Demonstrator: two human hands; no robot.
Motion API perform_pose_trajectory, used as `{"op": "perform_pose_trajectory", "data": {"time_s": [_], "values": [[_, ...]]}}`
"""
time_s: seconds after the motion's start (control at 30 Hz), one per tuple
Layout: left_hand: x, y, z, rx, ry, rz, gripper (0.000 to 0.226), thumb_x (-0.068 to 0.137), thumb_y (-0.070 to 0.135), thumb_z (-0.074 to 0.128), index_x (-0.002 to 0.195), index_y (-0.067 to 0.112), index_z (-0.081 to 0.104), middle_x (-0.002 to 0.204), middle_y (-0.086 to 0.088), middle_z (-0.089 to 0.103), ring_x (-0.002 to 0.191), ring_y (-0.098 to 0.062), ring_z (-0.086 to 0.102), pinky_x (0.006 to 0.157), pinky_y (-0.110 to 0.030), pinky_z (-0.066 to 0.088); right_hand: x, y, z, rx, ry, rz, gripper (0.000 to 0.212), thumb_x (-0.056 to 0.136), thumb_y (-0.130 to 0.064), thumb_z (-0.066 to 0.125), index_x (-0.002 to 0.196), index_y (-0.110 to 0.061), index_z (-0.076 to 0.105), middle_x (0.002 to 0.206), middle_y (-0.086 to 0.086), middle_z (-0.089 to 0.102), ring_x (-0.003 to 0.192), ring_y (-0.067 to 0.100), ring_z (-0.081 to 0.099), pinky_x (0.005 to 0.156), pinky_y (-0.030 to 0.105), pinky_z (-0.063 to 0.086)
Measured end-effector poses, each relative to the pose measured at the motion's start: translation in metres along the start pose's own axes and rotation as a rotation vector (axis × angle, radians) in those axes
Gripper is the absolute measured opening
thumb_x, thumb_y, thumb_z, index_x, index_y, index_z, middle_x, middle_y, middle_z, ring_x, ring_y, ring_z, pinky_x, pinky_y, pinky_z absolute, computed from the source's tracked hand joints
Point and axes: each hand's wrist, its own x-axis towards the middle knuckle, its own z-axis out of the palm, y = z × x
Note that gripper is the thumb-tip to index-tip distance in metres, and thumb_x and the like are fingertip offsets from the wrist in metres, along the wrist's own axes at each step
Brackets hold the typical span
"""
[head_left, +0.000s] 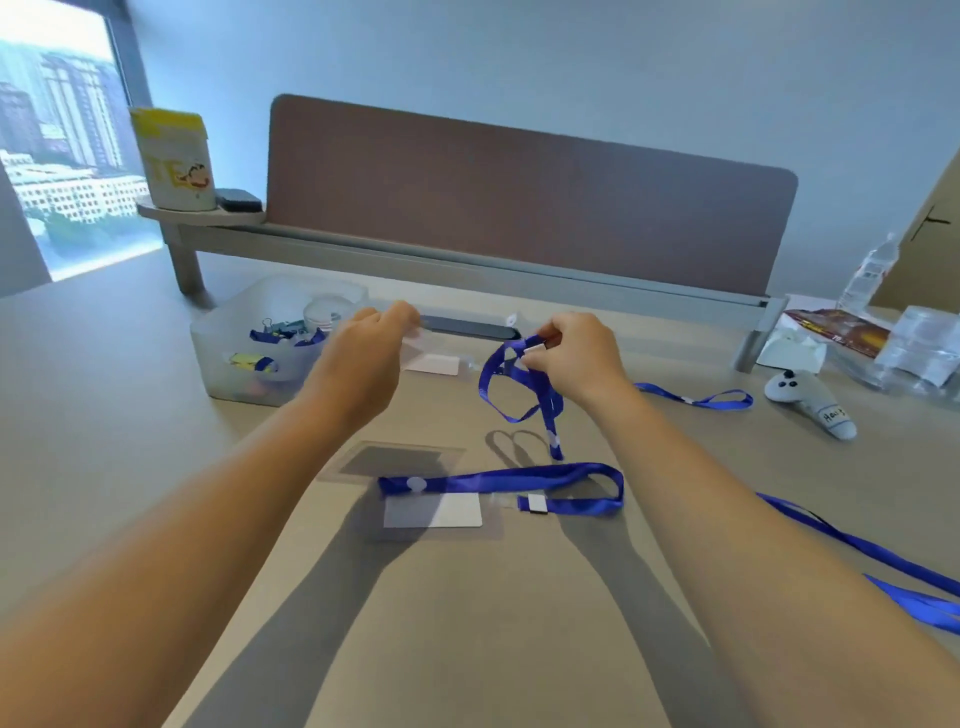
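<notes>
My left hand (371, 348) pinches the top edge of a clear badge sleeve (434, 358) with a white card inside, held above the desk. My right hand (576, 353) pinches the clip end of a blue lanyard (519, 384), whose loop hangs down below the hand. The sleeve's free end and the lanyard clip are close together but apart. On the desk nearer to me lies a second blue lanyard (509, 480) beside another clear sleeve with a white card (436, 512), and an empty clear sleeve (395, 460).
A translucent bin (223, 358) with binder clips and lanyards stands at the left. More blue lanyards (696, 399) lie to the right, with a white controller (810, 402), a plastic bottle (867, 273) and packets. A brown divider (519, 192) backs the desk.
</notes>
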Motion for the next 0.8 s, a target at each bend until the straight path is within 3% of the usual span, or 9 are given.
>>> {"op": "perform_pose_trajectory", "data": {"time_s": [0.1,0.23,0.4,0.5,0.7,0.8], "values": [[0.006,-0.021,-0.016,-0.057,0.08,-0.067,0.02,0.088,0.0,0.047,0.107,-0.003,0.053,0.105,-0.027,0.062,0.093,-0.038,0.058,0.075,-0.038,0.049,0.018,-0.027,0.018,0.089,0.025,-0.024,0.023,0.085,-0.009,0.059,0.107,-0.002,0.061,0.106,0.017,0.067,0.092,0.028,0.061,0.077,0.035,0.053],[0.013,-0.059,-0.033,-0.069,0.164,-0.137,0.021,0.086,-0.001,0.05,0.105,0.0,0.058,0.11,-0.022,0.064,0.097,-0.035,0.059,0.081,-0.033,0.048,0.044,-0.066,0.049,0.261,0.06,-0.06,0.019,0.085,-0.01,0.059,0.103,-0.005,0.06,0.104,0.015,0.068,0.093,0.028,0.063,0.082,0.043,0.056],[0.019,-0.109,-0.057,-0.116,0.272,-0.282,0.024,0.085,-0.004,0.05,0.107,0.0,0.06,0.109,-0.021,0.063,0.083,-0.017,0.049,0.074,-0.022,0.041,0.074,-0.123,0.082,0.404,0.142,-0.19,0.018,0.088,-0.012,0.056,0.104,-0.003,0.058,0.102,0.013,0.067,0.083,0.017,0.055,0.07,0.029,0.049],[0.021,-0.138,-0.066,-0.118,0.304,-0.372,0.027,0.085,-0.005,0.048,0.109,0.002,0.059,0.109,-0.021,0.062,0.082,-0.015,0.046,0.073,-0.022,0.038,0.093,-0.15,0.1,0.46,0.18,-0.25,0.02,0.091,-0.012,0.053,0.106,-0.001,0.058,0.104,0.015,0.067,0.084,0.017,0.055,0.071,0.028,0.049],[0.02,-0.182,-0.069,-0.159,0.34,-0.484,0.029,0.087,-0.003,0.047,0.115,0.003,0.054,0.11,-0.018,0.062,0.085,-0.014,0.048,0.075,-0.02,0.038,0.119,-0.16,0.166,0.413,0.01,-0.193,0.022,0.092,-0.013,0.05,0.109,-0.002,0.058,0.111,0.018,0.067,0.101,0.032,0.063,0.081,0.038,0.055],[0.017,-0.191,-0.065,-0.192,0.338,-0.523,0.029,0.087,0.0,0.049,0.116,0.004,0.053,0.112,-0.017,0.062,0.087,-0.014,0.048,0.079,-0.02,0.04,0.123,-0.152,0.193,0.144,-0.152,-0.184,0.028,0.093,-0.011,0.048,0.117,-0.004,0.06,0.12,0.016,0.064,0.109,0.03,0.059,0.081,0.032,0.048]]}}
